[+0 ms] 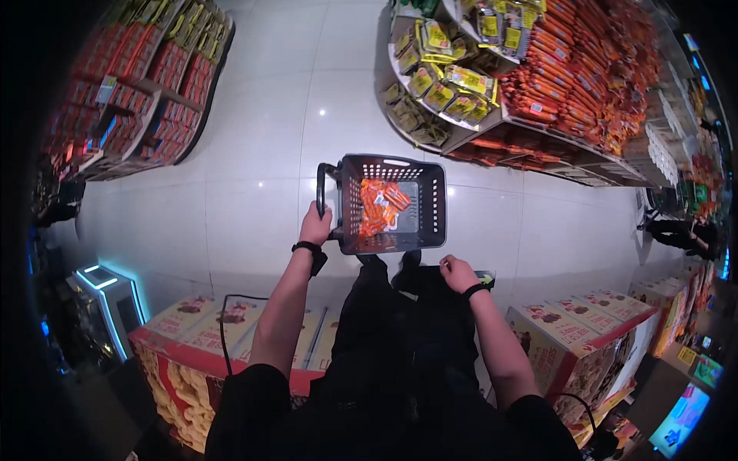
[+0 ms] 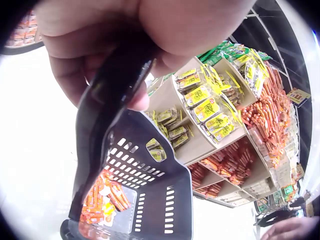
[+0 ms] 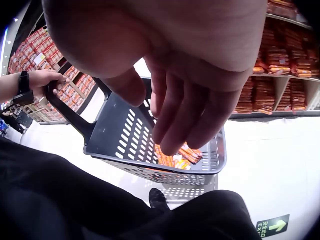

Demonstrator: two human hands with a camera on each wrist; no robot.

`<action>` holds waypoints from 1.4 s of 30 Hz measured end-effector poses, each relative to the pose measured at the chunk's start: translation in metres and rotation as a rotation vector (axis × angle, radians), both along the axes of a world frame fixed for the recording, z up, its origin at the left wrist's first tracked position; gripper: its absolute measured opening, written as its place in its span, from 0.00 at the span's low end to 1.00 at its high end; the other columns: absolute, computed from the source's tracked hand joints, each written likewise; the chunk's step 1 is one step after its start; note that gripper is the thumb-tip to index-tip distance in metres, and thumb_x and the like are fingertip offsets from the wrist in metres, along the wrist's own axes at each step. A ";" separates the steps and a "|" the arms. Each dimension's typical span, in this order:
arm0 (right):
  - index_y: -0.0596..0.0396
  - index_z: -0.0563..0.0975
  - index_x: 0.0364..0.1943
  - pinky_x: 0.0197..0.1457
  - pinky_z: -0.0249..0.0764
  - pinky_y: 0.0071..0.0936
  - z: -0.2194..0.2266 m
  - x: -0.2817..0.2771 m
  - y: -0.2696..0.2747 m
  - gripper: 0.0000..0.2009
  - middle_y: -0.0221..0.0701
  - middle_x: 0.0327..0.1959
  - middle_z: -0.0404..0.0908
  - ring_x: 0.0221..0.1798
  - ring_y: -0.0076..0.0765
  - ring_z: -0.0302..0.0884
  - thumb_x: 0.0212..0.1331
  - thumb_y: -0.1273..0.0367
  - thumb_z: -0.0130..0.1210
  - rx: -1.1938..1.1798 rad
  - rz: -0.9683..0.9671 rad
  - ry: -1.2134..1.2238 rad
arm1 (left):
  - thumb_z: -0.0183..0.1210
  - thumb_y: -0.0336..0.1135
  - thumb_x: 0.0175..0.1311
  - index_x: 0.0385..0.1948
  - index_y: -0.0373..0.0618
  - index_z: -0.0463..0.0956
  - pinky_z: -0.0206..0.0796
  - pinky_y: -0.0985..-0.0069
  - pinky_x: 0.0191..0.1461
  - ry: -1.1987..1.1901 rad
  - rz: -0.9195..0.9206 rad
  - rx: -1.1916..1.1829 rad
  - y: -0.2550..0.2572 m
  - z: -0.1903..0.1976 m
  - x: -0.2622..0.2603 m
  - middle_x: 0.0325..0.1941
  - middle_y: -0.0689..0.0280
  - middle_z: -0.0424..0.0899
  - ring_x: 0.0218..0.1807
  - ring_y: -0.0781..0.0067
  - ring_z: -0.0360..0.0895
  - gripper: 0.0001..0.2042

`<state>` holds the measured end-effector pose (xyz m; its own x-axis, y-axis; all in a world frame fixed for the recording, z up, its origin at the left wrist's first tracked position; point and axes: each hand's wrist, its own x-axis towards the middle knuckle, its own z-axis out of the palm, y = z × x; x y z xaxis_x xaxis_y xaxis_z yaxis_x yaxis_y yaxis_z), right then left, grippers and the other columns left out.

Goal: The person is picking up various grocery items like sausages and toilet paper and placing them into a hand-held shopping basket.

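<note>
My left hand (image 1: 315, 223) grips the black handle (image 1: 321, 189) of a dark grey shopping basket (image 1: 393, 247); the left wrist view shows its fingers wrapped round the bar. Several orange-wrapped packets (image 1: 377, 206) lie inside, heaped toward the handle side. My right hand (image 1: 459, 274) hangs loosely beside my body with nothing in it, a little apart from the basket. Its fingers (image 3: 172, 107) droop, slightly bent, and overlap the basket in the right wrist view.
A curved shelf holds yellow-labelled packs (image 1: 438, 96), with orange sausage-like packs (image 1: 553, 69) piled beside it. Red-packaged goods (image 1: 131, 77) fill a rack at left. Printed cartons (image 1: 207, 323) stand near me on both sides. A floor exit sign (image 3: 272, 226) shows at right.
</note>
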<state>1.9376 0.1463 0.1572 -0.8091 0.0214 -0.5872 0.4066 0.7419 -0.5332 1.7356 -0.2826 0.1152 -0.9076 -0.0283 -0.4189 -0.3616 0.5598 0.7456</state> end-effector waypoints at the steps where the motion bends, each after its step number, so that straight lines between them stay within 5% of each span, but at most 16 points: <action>1: 0.59 0.81 0.53 0.55 0.83 0.46 0.000 -0.018 -0.009 0.14 0.48 0.42 0.91 0.48 0.57 0.90 0.74 0.63 0.57 -0.019 0.022 -0.007 | 0.58 0.41 0.79 0.51 0.40 0.75 0.76 0.52 0.49 0.074 0.014 -0.041 0.005 0.009 0.001 0.35 0.50 0.86 0.40 0.44 0.86 0.13; 8: 0.58 0.82 0.51 0.58 0.82 0.50 -0.044 -0.121 -0.057 0.13 0.52 0.43 0.89 0.51 0.63 0.88 0.74 0.63 0.57 -0.161 0.234 -0.118 | 0.60 0.44 0.79 0.44 0.38 0.79 0.72 0.58 0.38 0.047 0.291 -0.073 0.036 0.026 -0.003 0.27 0.53 0.82 0.30 0.54 0.82 0.15; 10: 0.60 0.82 0.51 0.56 0.82 0.45 -0.091 -0.138 -0.060 0.13 0.49 0.42 0.90 0.49 0.57 0.90 0.73 0.64 0.58 -0.283 0.174 -0.211 | 0.60 0.45 0.80 0.44 0.38 0.79 0.72 0.59 0.37 0.119 0.307 -0.119 0.037 0.020 -0.003 0.27 0.53 0.82 0.30 0.54 0.82 0.16; 11: 0.62 0.81 0.51 0.52 0.83 0.38 -0.116 -0.145 -0.060 0.13 0.41 0.38 0.90 0.43 0.43 0.90 0.73 0.66 0.59 -0.336 0.114 -0.264 | 0.59 0.43 0.79 0.46 0.39 0.79 0.74 0.51 0.42 -0.013 0.335 -0.105 0.041 0.033 -0.008 0.32 0.47 0.86 0.38 0.38 0.86 0.14; 14: 0.64 0.79 0.53 0.47 0.82 0.30 -0.200 -0.188 -0.062 0.13 0.31 0.36 0.88 0.37 0.26 0.86 0.73 0.68 0.58 -0.550 -0.140 -0.516 | 0.60 0.43 0.79 0.49 0.39 0.81 0.75 0.53 0.42 -0.038 0.406 -0.155 0.051 0.044 -0.019 0.33 0.47 0.87 0.38 0.36 0.86 0.15; 20: 0.62 0.80 0.56 0.51 0.84 0.35 -0.401 -0.250 -0.043 0.15 0.38 0.46 0.88 0.46 0.37 0.89 0.74 0.65 0.60 -0.257 0.172 -0.450 | 0.66 0.26 0.73 0.51 0.36 0.83 0.69 0.75 0.36 0.233 0.505 -0.400 0.066 0.010 -0.011 0.27 0.67 0.81 0.29 0.81 0.74 0.09; 24: 0.65 0.80 0.56 0.57 0.84 0.41 -0.480 -0.313 -0.055 0.26 0.48 0.52 0.88 0.57 0.50 0.88 0.66 0.55 0.68 -0.123 0.315 -0.334 | 0.66 0.22 0.71 0.50 0.32 0.83 0.70 0.81 0.47 0.063 0.632 -0.294 0.065 0.010 0.012 0.43 0.67 0.86 0.40 0.83 0.77 0.09; 26: 0.66 0.79 0.56 0.59 0.83 0.42 -0.528 -0.327 -0.067 0.30 0.51 0.54 0.88 0.60 0.53 0.87 0.63 0.52 0.70 -0.034 0.349 -0.336 | 0.63 0.19 0.69 0.50 0.30 0.82 0.68 0.82 0.42 0.152 0.569 -0.517 0.065 0.006 0.022 0.40 0.65 0.85 0.35 0.83 0.76 0.11; 28: 0.68 0.79 0.56 0.60 0.83 0.42 -0.577 -0.327 -0.073 0.33 0.53 0.55 0.87 0.61 0.55 0.87 0.62 0.50 0.71 0.093 0.376 -0.363 | 0.60 0.19 0.67 0.52 0.26 0.79 0.66 0.83 0.41 0.247 0.840 -0.536 0.081 -0.006 0.025 0.33 0.67 0.81 0.31 0.83 0.73 0.13; 30: 0.62 0.80 0.59 0.58 0.83 0.41 -0.611 -0.324 -0.077 0.34 0.48 0.53 0.89 0.57 0.51 0.89 0.60 0.47 0.73 0.084 0.427 -0.388 | 0.59 0.20 0.66 0.54 0.25 0.76 0.64 0.83 0.38 0.299 0.713 -0.548 0.061 -0.001 0.057 0.28 0.69 0.76 0.28 0.82 0.70 0.16; 32: 0.55 0.81 0.62 0.56 0.83 0.41 -0.639 -0.320 -0.079 0.35 0.43 0.50 0.91 0.53 0.46 0.90 0.60 0.43 0.72 0.075 0.427 -0.456 | 0.58 0.20 0.66 0.56 0.27 0.74 0.57 0.82 0.32 0.463 0.594 -0.505 0.042 0.001 0.086 0.26 0.69 0.74 0.25 0.83 0.66 0.17; 33: 0.51 0.81 0.64 0.55 0.83 0.41 -0.651 -0.317 -0.080 0.35 0.39 0.48 0.92 0.51 0.44 0.91 0.62 0.41 0.69 0.074 0.402 -0.516 | 0.58 0.20 0.66 0.56 0.28 0.74 0.57 0.82 0.32 0.379 0.798 -0.503 0.050 0.007 0.086 0.26 0.69 0.74 0.25 0.84 0.65 0.17; 35: 0.52 0.81 0.63 0.56 0.84 0.41 -0.667 -0.311 -0.078 0.34 0.40 0.49 0.92 0.51 0.45 0.91 0.60 0.43 0.70 0.086 0.363 -0.581 | 0.57 0.07 0.57 0.46 0.42 0.78 0.39 0.89 0.25 0.404 1.122 0.373 0.041 0.020 0.088 0.42 0.74 0.77 0.17 0.90 0.44 0.19; 38: 0.52 0.81 0.63 0.56 0.85 0.41 -0.667 -0.302 -0.073 0.33 0.42 0.51 0.92 0.52 0.47 0.91 0.57 0.47 0.70 0.123 0.317 -0.539 | 0.59 0.20 0.66 0.53 0.29 0.75 0.57 0.81 0.34 0.306 0.961 -0.579 0.049 0.006 0.072 0.24 0.72 0.69 0.26 0.84 0.62 0.15; 39: 0.53 0.81 0.63 0.56 0.86 0.42 -0.658 -0.301 -0.069 0.33 0.42 0.51 0.92 0.52 0.48 0.92 0.56 0.48 0.70 0.130 0.299 -0.510 | 0.59 0.20 0.65 0.49 0.29 0.77 0.57 0.81 0.35 0.456 0.494 -0.486 0.041 -0.003 0.058 0.24 0.75 0.64 0.26 0.84 0.61 0.12; 42: 0.53 0.81 0.62 0.56 0.87 0.42 -0.611 -0.293 -0.058 0.32 0.44 0.53 0.91 0.52 0.50 0.92 0.53 0.52 0.71 0.117 0.234 -0.435 | 0.60 0.19 0.62 0.45 0.28 0.79 0.60 0.79 0.36 0.348 0.535 -0.491 0.060 -0.012 0.022 0.27 0.71 0.69 0.29 0.81 0.65 0.10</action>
<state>1.6448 0.0888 -0.4538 -0.4815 -0.0454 -0.8752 0.3879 0.8845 -0.2593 1.7574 -0.2224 0.1033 -0.7948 -0.6040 0.0584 -0.4664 0.6695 0.5782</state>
